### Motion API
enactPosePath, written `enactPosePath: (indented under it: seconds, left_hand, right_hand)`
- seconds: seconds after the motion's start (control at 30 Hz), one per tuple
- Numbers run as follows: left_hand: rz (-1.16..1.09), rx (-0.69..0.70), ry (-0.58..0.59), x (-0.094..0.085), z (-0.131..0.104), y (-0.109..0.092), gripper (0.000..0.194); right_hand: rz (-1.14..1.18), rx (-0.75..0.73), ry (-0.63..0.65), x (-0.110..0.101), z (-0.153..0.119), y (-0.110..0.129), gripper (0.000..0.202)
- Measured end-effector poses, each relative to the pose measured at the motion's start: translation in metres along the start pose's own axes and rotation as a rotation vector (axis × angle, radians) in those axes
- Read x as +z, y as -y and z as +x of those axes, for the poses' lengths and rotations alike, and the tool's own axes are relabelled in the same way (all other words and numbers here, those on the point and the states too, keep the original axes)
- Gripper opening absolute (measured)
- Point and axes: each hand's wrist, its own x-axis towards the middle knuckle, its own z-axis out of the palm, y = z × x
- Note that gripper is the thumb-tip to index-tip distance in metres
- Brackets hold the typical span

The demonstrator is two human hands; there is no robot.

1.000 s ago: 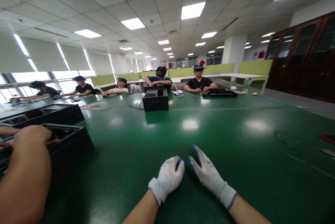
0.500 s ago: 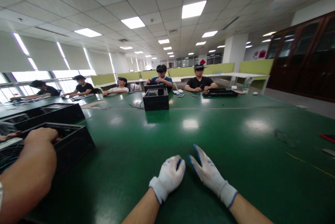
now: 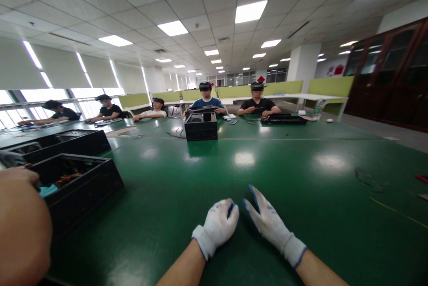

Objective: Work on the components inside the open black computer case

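Note:
My left hand [image 3: 220, 222], in a white glove with blue-coated palm, rests on the green tabletop [image 3: 207, 174]. Its fingers are curled in, the thumb beside them, and nothing shows in its grasp. Just right of it lies my right hand [image 3: 269, 221], gloved alike, its thumb and straight fingers apart with nothing between them. The two hands do not touch, and only the table is close to them. At the left, a co-worker's bare arm [image 3: 23, 228] reaches over a black computer case [image 3: 90, 188] with coloured wires inside.
Another black case [image 3: 67, 145] stands behind the left one. A third black case [image 3: 201, 130] is across the table, near seated co-workers. A flat black panel [image 3: 284, 119] and a bottle [image 3: 317, 110] are further right. A thin yellow strand [image 3: 397, 211] lies at the right.
The co-worker's arm at the left has pulled back towards the lower left, uncovering the wires in the case. The view has shifted slightly. My hands keep their pose.

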Motion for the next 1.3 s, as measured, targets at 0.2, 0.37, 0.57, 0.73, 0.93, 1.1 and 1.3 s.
enactPosePath:
  seconds: [0.2,0.37,0.57,0.73,0.93,1.1,1.3]
  left_hand:
    - [-0.003,0.009,0.005,0.000,-0.001,0.000,0.040]
    - [-0.004,0.020,0.008,-0.002,0.000,-0.002,0.039]
    - [-0.003,0.021,0.004,-0.003,-0.001,-0.004,0.039]
    - [0.001,0.038,0.009,-0.004,-0.002,-0.004,0.037]
    - [0.000,0.053,-0.001,-0.007,-0.002,-0.006,0.035]
    - [-0.004,0.057,-0.051,-0.014,-0.002,-0.010,0.033]
    - [0.056,0.027,-0.223,-0.053,0.006,-0.015,0.027]
  right_hand:
    - [0.010,-0.012,-0.004,0.000,-0.001,-0.002,0.070]
    - [-0.020,-0.116,-0.020,0.006,0.000,-0.016,0.067]
    - [0.008,-0.021,-0.011,0.005,0.000,-0.009,0.072]
    - [0.011,-0.014,0.009,0.002,0.000,-0.005,0.072]
    - [-0.011,-0.043,-0.004,0.004,-0.001,-0.008,0.071]
    - [0.003,-0.033,-0.003,0.005,0.001,-0.009,0.071]
    - [0.071,0.070,-0.037,0.012,0.004,-0.010,0.075]
